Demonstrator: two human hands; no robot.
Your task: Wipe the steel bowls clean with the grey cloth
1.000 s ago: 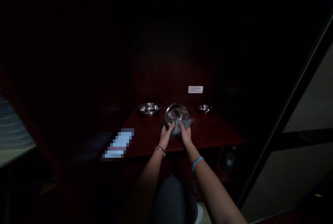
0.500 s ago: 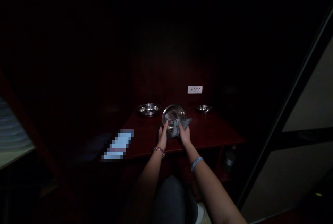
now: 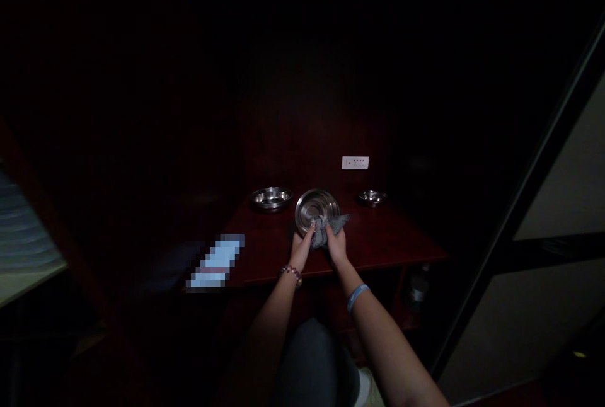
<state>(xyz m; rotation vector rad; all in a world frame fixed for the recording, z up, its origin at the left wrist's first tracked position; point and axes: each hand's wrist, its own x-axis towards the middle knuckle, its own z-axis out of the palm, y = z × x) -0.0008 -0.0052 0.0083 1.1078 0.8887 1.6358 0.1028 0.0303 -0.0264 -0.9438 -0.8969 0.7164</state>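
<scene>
A shiny metal bowl (image 3: 312, 205) is tilted up over the dark red desk, its inside turned towards me. My left hand (image 3: 301, 248) grips its lower left rim, with the thumb on the near edge beside the cloth. A grey cloth (image 3: 320, 235) is bunched over the bowl's lower right rim. My right hand (image 3: 336, 244) is closed on this cloth and presses it against the rim. The fingers of both hands are mostly hidden behind the bowl and cloth.
On the desk (image 3: 378, 237), a wide metal dish (image 3: 271, 198) stands at the back left and a small metal bowl (image 3: 372, 198) at the back right. A white socket (image 3: 355, 162) is on the back wall. A bottle (image 3: 418, 290) stands on the shelf below.
My left hand has shifted right along the rim, its thumb now close to the cloth. The bowl has turned slightly. My right hand stays on the cloth.
</scene>
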